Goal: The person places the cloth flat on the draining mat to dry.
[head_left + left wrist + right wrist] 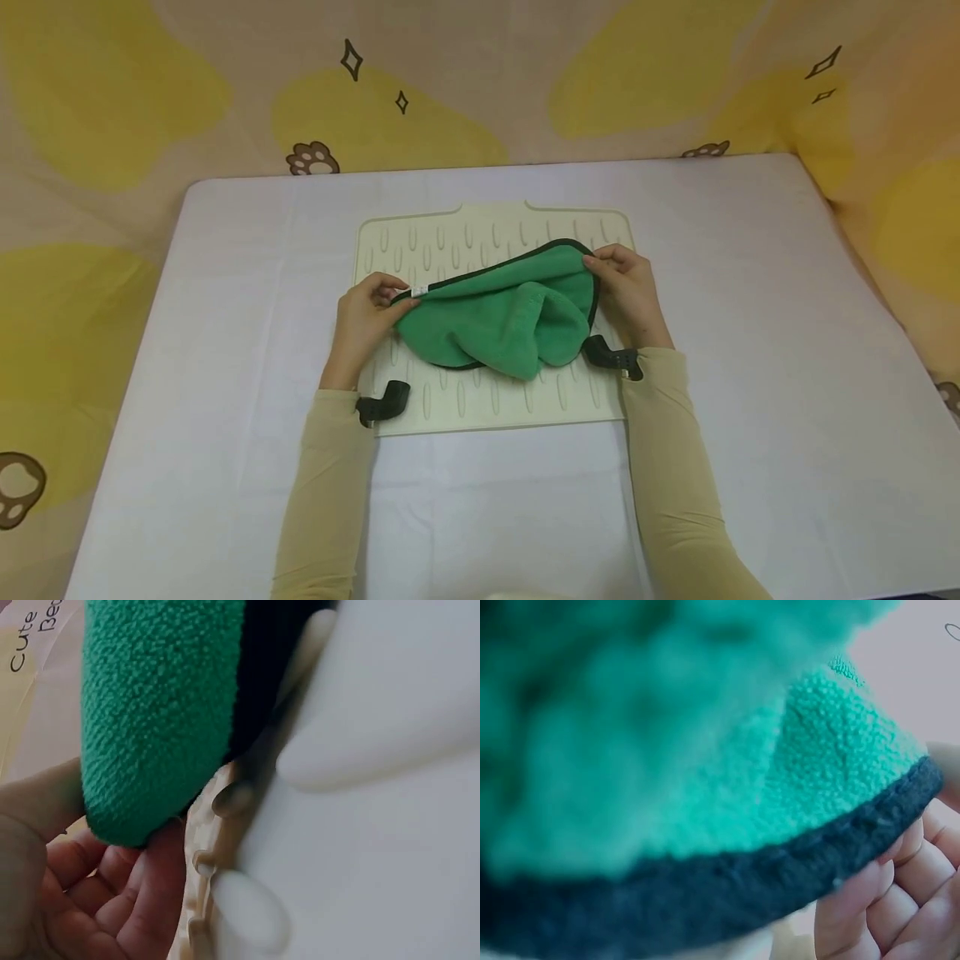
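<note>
A green towel [487, 321] with a dark edging is stretched between both hands over a pale ribbed mat [461, 404]. My left hand [363, 321] pinches its left corner, close to a small white label [419, 291]. The upper right corner is pinched by my right hand [628, 283]. Between them the cloth sags in loose folds. In the left wrist view, thumb and fingers close on the green cloth [161, 712]. The right wrist view shows fingers [915, 900] at the dark edging [780, 881], with much of the towel blurred close to the camera.
The mat lies on a white-covered table [225, 333], with a notch in its far edge. Behind the table hangs a yellow and beige patterned cloth [450, 108]. Each wrist carries a small black camera, one on the left [384, 402] and one on the right [611, 357].
</note>
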Demonstrator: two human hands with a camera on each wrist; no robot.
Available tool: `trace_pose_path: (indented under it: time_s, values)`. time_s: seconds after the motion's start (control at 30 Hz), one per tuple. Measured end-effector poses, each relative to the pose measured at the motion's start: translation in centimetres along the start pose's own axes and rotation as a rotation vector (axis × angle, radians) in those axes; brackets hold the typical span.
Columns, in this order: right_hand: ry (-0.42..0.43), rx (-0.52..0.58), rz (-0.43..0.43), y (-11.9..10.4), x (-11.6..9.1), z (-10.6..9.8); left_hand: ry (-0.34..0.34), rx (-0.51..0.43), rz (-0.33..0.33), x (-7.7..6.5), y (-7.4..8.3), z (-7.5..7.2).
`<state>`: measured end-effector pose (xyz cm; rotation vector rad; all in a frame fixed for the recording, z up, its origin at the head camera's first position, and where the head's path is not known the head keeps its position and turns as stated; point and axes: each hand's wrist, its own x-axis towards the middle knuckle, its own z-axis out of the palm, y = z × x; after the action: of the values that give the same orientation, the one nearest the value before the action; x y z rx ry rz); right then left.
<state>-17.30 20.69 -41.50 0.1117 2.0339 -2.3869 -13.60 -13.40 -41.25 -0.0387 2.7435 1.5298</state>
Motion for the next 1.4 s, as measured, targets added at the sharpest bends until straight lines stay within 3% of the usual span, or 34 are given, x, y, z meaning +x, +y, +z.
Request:
trace_pose_path:
  time_s: [0.33,0.43,0.63,0.93,1.13,1.4]
  values:
    - [0.029,0.017,-0.015,0.1,0.0,-0.4,-0.192,0.043,-0.026,-0.1,0.0,-0.7]
    - [0.027,0.018,-0.016,0.0,0.0,-0.4,-0.219,0.049,-0.023,-0.1,-0.1,-1.1]
    - [0.025,0.009,-0.018,0.0,0.0,-0.3,-0.2,0.042,-0.019,0.0,-0.5,-1.5]
    - [0.03,-0.014,-0.008,0.2,0.0,-0.1,-0.137,0.042,-0.074,0.1,-0.7,-1.5]
    - [0.036,-0.102,-0.011,0.1,-0.1,-0.3,-0.136,0.009,-0.054,0.0,-0.6,-1.4]
    - [0.017,-0.112,-0.013,0.0,-0.1,-0.3,-0.115,-0.021,-0.02,-0.1,-0.5,-1.5]
